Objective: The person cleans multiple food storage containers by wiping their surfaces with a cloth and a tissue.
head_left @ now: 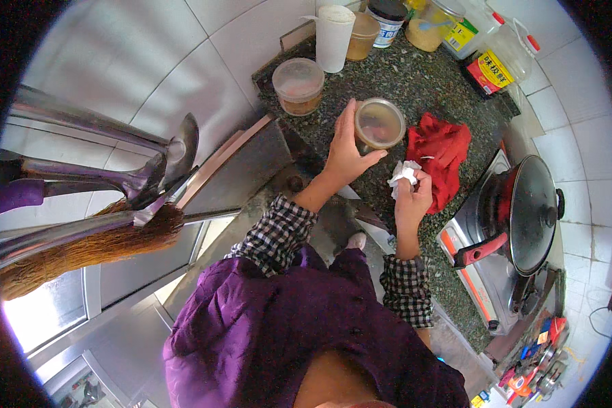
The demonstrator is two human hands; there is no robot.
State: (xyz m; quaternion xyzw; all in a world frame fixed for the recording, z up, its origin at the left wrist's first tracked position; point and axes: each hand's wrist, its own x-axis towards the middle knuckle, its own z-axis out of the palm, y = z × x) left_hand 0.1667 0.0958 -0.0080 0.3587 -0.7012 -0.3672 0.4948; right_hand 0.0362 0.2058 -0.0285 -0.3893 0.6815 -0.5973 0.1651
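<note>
My left hand [348, 148] grips a round plastic tub [380, 123] with a translucent lid, over the dark speckled stone counter [403, 76]. Something reddish shows dimly through the lid. In my right hand [413, 199] is a crumpled white tissue [404, 173], pinched between thumb and fingers. A bunched red cloth [441, 153] lies on the counter just beyond my right hand. To the left of the held tub stands another lidded clear tub [299, 86].
At the back are a white pitcher [335, 38], a brown-filled tub [363, 35], a dark-lidded jar [386, 23] and plastic bottles [500, 61]. A lidded pan [530, 214] sits on the gas stove [469, 275] at right. Ladles [181, 148] and a straw brush [107, 250] hang at left.
</note>
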